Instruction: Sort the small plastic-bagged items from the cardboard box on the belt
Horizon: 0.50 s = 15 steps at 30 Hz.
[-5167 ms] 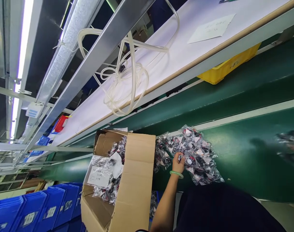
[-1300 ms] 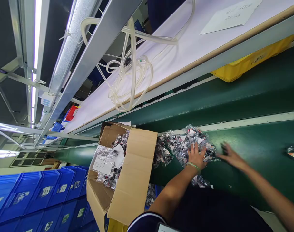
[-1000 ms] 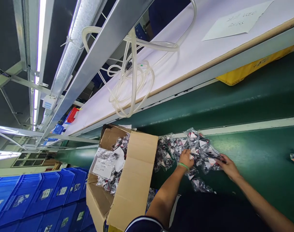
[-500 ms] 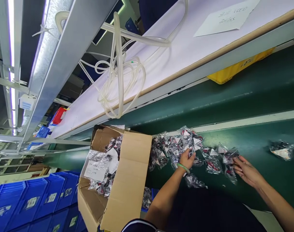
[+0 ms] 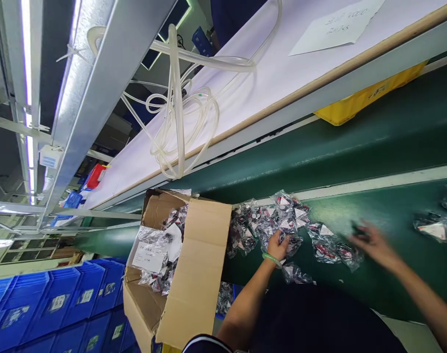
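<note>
Small clear plastic bags [image 5: 284, 206], with dark and red parts and white triangular labels inside, lie in a pile on the green belt. My left hand [image 5: 278, 247], with a green bangle on its wrist, is closed on a plastic bag [image 5: 292, 244] at the pile's near edge. Right of the pile, my right hand [image 5: 374, 245] hovers over the belt, smeared by motion. Something small and dark [image 5: 360, 231] shows at its fingertips, too blurred to name. A bag [image 5: 350, 255] lies on the belt just left of that hand.
An open cardboard box [image 5: 199, 274] of similar bags stands left of the pile. More bags [image 5: 434, 229] lie far right. Clear hose [image 5: 179, 113] hangs over the white shelf [image 5: 260, 93]. A yellow bin [image 5: 356, 105] sits under the shelf; blue crates [image 5: 62, 299] are stacked lower left.
My right hand has let go of the bag it held, which now lies on the belt, and has risen slightly away from it. My left hand has shifted a little left and nearer to me.
</note>
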Tool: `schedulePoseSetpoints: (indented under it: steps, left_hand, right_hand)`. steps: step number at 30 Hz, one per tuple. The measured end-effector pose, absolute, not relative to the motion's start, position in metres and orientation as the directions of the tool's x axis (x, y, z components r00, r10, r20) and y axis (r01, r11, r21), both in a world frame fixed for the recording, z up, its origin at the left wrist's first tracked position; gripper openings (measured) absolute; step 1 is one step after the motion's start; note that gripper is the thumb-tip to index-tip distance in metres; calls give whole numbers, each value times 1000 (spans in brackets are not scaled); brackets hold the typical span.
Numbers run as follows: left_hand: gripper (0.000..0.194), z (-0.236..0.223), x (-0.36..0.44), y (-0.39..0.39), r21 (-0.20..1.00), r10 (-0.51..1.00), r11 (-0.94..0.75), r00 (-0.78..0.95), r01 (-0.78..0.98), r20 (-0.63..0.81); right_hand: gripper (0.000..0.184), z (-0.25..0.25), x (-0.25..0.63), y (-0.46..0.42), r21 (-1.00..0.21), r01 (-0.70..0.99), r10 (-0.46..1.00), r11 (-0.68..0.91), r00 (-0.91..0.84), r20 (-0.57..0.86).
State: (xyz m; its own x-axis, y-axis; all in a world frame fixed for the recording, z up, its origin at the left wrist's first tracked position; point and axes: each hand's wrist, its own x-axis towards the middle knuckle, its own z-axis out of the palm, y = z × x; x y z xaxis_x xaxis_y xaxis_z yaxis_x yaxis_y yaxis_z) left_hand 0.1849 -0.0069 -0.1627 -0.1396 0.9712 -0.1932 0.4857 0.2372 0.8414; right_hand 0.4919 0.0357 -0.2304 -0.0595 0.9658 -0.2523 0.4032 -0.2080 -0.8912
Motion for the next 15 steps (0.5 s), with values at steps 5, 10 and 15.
schedulePoseSetpoints:
  steps: [5, 10, 15]
  left_hand:
    - [30, -157, 183, -11, 839, 971, 240, -110, 489, -214]
    - [30, -154, 182, -14, 853, 974, 229, -106, 468, -203]
    - [33, -153, 187, -16, 879, 968, 250, -126, 405, -217]
  right_hand:
    - [84, -260, 424, 38, -622, 779, 900, 74, -321, -295]
    - [62, -244, 421, 68, -544, 819, 883, 184, -381, -274]
    - [55, -193, 498, 60, -603, 797, 979, 29, -144, -143]
